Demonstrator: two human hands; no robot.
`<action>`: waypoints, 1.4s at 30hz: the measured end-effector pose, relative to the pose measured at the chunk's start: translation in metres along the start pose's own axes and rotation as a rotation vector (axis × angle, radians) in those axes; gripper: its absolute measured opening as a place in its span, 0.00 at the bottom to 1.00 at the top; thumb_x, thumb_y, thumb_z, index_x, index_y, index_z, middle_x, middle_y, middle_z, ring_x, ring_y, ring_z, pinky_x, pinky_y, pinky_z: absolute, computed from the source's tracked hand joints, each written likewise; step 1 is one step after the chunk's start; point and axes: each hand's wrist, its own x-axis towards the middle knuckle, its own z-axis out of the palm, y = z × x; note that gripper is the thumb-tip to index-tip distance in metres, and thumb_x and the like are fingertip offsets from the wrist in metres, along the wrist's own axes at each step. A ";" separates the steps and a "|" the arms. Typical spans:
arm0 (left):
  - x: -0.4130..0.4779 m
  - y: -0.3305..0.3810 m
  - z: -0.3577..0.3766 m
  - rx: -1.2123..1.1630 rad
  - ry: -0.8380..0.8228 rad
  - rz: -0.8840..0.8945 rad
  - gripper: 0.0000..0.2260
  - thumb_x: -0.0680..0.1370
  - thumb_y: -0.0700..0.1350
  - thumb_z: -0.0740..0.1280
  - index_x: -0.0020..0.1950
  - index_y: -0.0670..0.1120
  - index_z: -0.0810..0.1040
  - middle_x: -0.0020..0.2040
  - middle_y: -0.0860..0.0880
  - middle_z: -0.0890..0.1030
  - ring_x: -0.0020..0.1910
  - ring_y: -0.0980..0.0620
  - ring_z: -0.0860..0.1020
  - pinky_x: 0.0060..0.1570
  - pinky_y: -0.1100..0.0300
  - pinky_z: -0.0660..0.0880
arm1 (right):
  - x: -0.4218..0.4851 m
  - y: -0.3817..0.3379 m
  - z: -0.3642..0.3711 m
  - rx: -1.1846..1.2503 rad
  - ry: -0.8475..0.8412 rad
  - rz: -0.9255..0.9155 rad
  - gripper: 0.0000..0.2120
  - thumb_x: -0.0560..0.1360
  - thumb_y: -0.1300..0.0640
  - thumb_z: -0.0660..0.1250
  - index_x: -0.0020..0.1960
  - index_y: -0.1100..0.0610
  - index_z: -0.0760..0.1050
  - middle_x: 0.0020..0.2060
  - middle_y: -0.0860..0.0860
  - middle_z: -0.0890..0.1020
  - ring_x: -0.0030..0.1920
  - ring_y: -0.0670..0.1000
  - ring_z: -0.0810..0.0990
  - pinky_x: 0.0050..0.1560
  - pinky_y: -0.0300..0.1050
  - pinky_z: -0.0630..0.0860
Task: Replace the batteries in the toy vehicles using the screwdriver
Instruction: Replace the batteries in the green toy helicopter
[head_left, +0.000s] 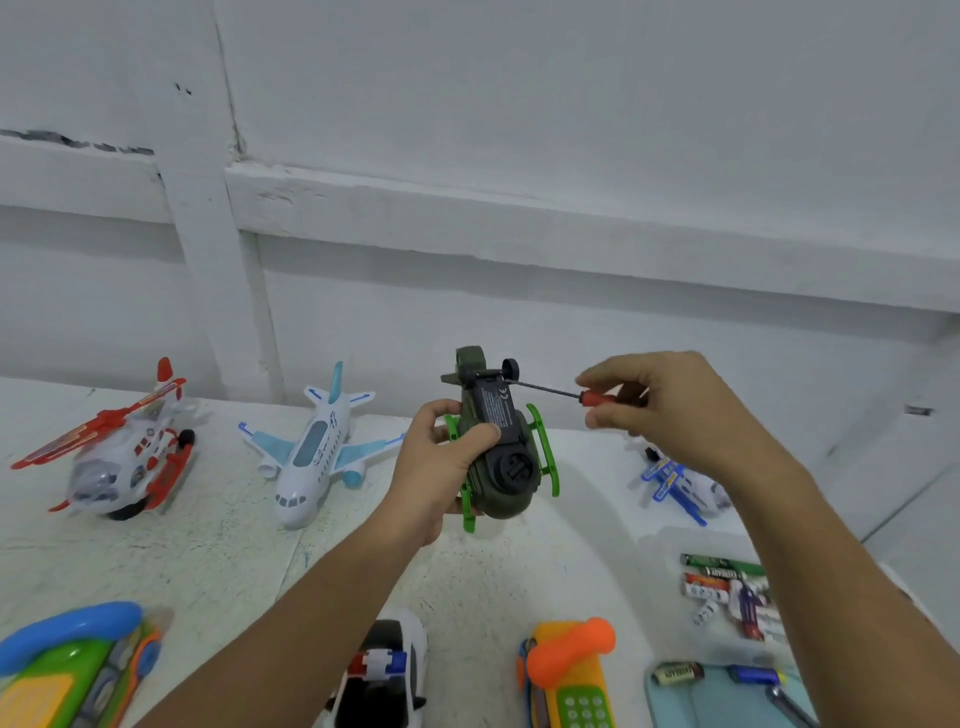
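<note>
My left hand (441, 462) grips a dark green toy helicopter (498, 441) with bright green skids, held belly-up above the table so its black battery cover faces me. My right hand (654, 405) pinches the red handle of a small screwdriver (587, 397). The thin shaft runs left, and its tip meets the upper end of the battery cover near the wheels. Loose batteries (719, 582) lie on the table at the right, below my right forearm.
On the white table stand a red-and-white helicopter (124, 452), a white-and-blue airplane (317, 457), a blue-and-white toy (680, 483), a police car (384, 670), two toy phones (67, 665) (571, 670) and a light blue tray (675, 701) holding a battery. A white wall rises behind.
</note>
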 end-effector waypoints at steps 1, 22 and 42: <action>-0.001 -0.001 0.000 0.005 -0.001 -0.002 0.16 0.75 0.44 0.73 0.60 0.53 0.73 0.56 0.45 0.80 0.43 0.45 0.84 0.31 0.51 0.81 | -0.006 0.007 0.003 -0.009 -0.027 0.043 0.12 0.71 0.58 0.75 0.53 0.49 0.82 0.36 0.37 0.80 0.35 0.33 0.78 0.37 0.26 0.72; -0.016 -0.015 -0.006 0.071 -0.059 -0.001 0.17 0.74 0.43 0.74 0.60 0.53 0.74 0.57 0.46 0.80 0.36 0.52 0.85 0.30 0.54 0.79 | -0.101 0.080 0.130 -0.159 -0.230 0.646 0.08 0.68 0.61 0.69 0.46 0.60 0.76 0.38 0.53 0.81 0.36 0.50 0.77 0.35 0.41 0.73; -0.019 0.000 -0.005 0.097 -0.076 -0.013 0.14 0.81 0.60 0.59 0.58 0.55 0.78 0.52 0.52 0.83 0.46 0.48 0.85 0.41 0.46 0.83 | -0.036 -0.020 0.102 0.284 0.200 0.084 0.12 0.76 0.52 0.68 0.59 0.51 0.78 0.55 0.45 0.75 0.51 0.38 0.76 0.50 0.26 0.68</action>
